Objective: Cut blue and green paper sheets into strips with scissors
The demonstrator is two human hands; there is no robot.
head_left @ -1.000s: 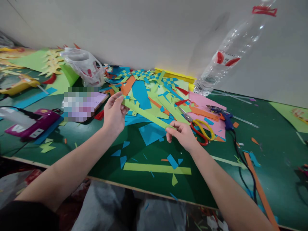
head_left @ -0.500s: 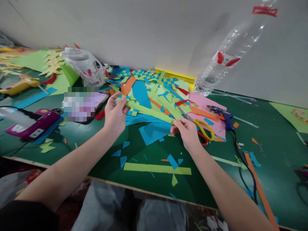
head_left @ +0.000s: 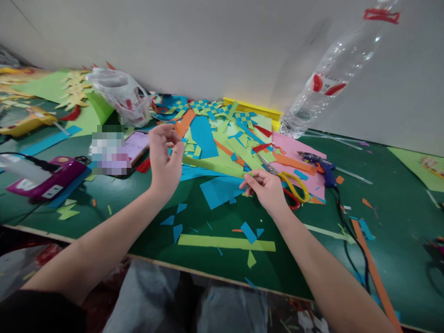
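A long light-green paper strip (head_left: pixel 215 166) stretches between my two hands above the green table (head_left: pixel 388 217). My right hand (head_left: pixel 265 189) pinches the strip's right end between thumb and fingers. My left hand (head_left: pixel 165 159) is raised with its fingers curled, and the strip's left end meets it beside the thumb. Behind the strip lies a heap of blue, green and orange paper pieces (head_left: pixel 222 134), some woven into checks. Yellow-handled scissors (head_left: pixel 289 185) lie just right of my right hand.
A phone (head_left: pixel 135 145) and a purple glue gun (head_left: pixel 52 178) sit to the left, a plastic bag (head_left: pixel 120 95) behind them. A clear bottle (head_left: pixel 329 74) leans on the wall. A blue glue gun (head_left: pixel 317 162) with cable lies right. A green strip (head_left: pixel 225 242) lies near the front edge.
The strip has turned from slanting to nearly level. My left hand lifted and curled its fingers higher, uncovering more of the phone. My right hand moved slightly up and right.
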